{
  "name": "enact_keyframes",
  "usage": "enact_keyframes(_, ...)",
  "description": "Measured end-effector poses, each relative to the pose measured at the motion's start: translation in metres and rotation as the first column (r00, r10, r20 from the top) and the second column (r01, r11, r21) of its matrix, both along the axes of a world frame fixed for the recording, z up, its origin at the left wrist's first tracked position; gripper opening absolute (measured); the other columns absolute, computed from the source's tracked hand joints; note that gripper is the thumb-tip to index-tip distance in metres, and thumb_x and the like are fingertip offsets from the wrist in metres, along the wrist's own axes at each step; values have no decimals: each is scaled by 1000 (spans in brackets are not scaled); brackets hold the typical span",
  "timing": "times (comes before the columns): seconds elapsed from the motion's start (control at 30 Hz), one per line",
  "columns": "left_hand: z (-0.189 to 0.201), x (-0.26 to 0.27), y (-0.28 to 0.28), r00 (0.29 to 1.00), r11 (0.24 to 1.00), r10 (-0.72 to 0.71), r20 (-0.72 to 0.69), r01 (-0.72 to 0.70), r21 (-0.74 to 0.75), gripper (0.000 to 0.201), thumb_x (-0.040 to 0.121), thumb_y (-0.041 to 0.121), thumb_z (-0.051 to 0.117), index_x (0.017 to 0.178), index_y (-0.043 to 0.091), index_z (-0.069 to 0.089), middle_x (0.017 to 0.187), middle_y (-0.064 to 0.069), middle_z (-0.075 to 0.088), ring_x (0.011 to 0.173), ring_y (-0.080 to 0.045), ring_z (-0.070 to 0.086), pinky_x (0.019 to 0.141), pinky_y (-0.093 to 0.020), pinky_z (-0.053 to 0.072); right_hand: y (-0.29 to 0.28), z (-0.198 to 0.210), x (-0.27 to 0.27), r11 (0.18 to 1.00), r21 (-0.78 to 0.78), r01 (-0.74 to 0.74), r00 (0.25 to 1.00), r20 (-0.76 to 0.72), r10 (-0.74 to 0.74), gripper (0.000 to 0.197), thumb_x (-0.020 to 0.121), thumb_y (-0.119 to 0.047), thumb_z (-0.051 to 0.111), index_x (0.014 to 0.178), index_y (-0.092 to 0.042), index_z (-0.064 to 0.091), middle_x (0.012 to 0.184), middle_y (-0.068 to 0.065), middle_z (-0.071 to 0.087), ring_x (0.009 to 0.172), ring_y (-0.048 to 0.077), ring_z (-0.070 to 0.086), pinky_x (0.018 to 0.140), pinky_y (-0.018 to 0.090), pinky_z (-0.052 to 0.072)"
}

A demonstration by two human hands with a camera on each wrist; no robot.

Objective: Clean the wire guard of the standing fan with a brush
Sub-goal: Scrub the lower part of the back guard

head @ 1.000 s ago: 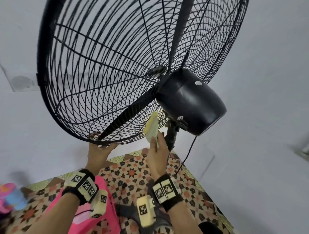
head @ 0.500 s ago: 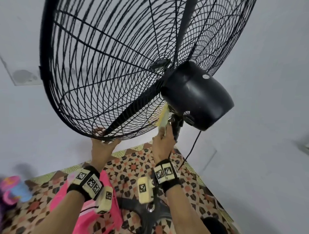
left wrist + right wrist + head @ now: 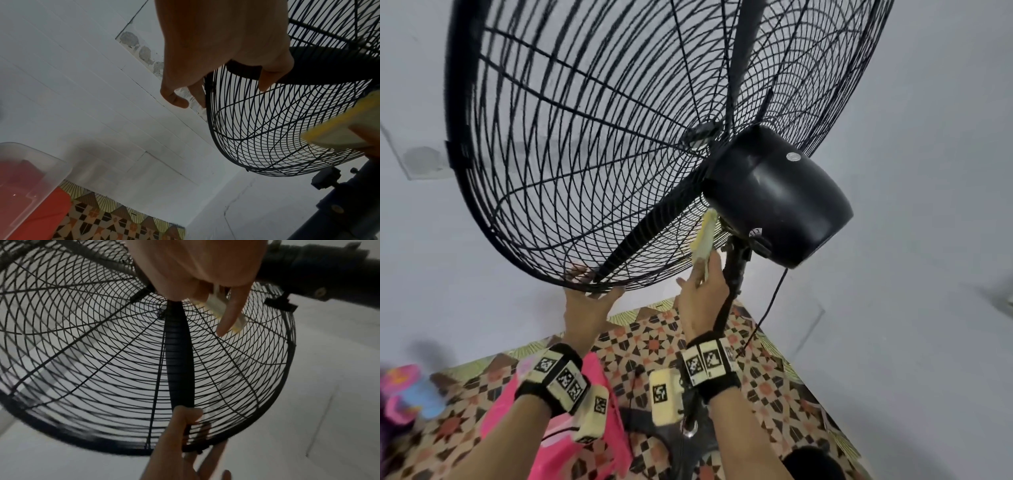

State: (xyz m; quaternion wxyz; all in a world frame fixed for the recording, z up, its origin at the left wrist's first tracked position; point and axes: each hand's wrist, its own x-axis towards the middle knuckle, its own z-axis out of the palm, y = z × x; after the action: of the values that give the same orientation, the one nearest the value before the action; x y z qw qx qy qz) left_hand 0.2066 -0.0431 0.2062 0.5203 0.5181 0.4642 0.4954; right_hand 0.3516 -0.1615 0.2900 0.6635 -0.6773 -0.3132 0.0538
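Note:
The black wire guard (image 3: 592, 144) of the standing fan fills the upper head view, tilted, with the black motor housing (image 3: 777, 195) behind it. My left hand (image 3: 594, 281) grips the guard's lower rim (image 3: 242, 73), thumb on the rear wires and fingers round the front. My right hand (image 3: 702, 270) holds a pale yellow brush (image 3: 703, 240) by its handle. The brush head lies against the rear wires just under the motor. The right wrist view shows the brush (image 3: 222, 308) between my fingers and the left hand (image 3: 179, 434) on the rim below.
The fan's pole (image 3: 732, 274) and its black cord (image 3: 774, 301) run down right beside my right hand. A pink object (image 3: 558, 411) lies on the patterned floor (image 3: 647, 346) below. A clear plastic container (image 3: 30, 178) stands low left. White walls are close behind.
My right hand has carried the brush up the rear wires from the lower guard to just under the motor. The left hand has kept its hold on the lower rim.

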Motion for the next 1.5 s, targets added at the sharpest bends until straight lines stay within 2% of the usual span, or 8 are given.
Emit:
enact_keyframes(0.27,13,2,-11,990,998,-42,133,48,-46,76,82,11,88,144,11,44,139,-15,61,119,-33,64,47,-10,51,-5,8,12,994,66,86,996,-36,-83,30,109,-25,45,137,-22,56,107,-21,67,84,19,73,77,47,64)
enact_keyframes(0.33,20,1,-14,985,997,-44,165,55,-61,76,83,8,87,144,8,43,138,-15,60,119,-33,63,47,-9,51,-1,11,7,999,47,15,993,-115,-9,37,110,-25,43,146,-17,52,124,5,66,78,7,75,73,39,64)
enact_keyframes(0.53,23,4,-17,961,984,-71,266,111,-140,67,85,7,85,141,2,49,135,-16,64,116,-30,64,48,-8,50,-30,-1,9,993,62,-99,995,-23,101,39,110,-14,44,148,-8,50,134,8,59,84,-29,57,69,12,56)
enact_keyframes(0.67,25,2,-15,971,985,-71,228,104,-137,65,83,10,86,138,4,52,132,-13,65,110,-27,65,47,-10,50,-9,9,18,995,51,84,996,-41,-82,31,108,-12,47,135,-19,59,102,-9,64,79,11,71,76,45,63)
enact_keyframes(0.87,22,2,-14,986,990,-68,150,85,-109,67,85,7,84,142,3,49,135,-15,63,96,-14,64,47,-8,49,-37,-6,-8,985,16,-171,985,-34,171,43,109,-24,45,152,-19,48,129,-6,57,76,-4,71,64,15,57)
enact_keyframes(1.0,19,2,-16,996,995,-75,54,78,-62,66,85,10,85,140,5,50,132,-14,64,102,-22,66,45,-9,49,-16,-12,6,997,29,73,997,5,-73,34,109,-19,45,142,-16,54,104,-10,64,79,16,72,70,37,64)
enact_keyframes(1.1,20,-1,-11,998,998,-55,3,55,-34,63,82,12,88,134,3,54,125,-14,68,100,-21,68,44,-11,49,6,1,10,986,49,157,986,41,-159,34,108,-15,44,140,-11,57,94,9,72,79,28,72,68,29,56)
enact_keyframes(1.5,8,-11,-4,995,997,-54,-85,58,45,91,55,61,89,129,17,60,121,0,73,110,-19,71,78,-29,63,25,-41,2,974,-63,219,976,18,-218,38,106,-16,39,143,-17,48,107,14,72,85,25,73,71,41,64)
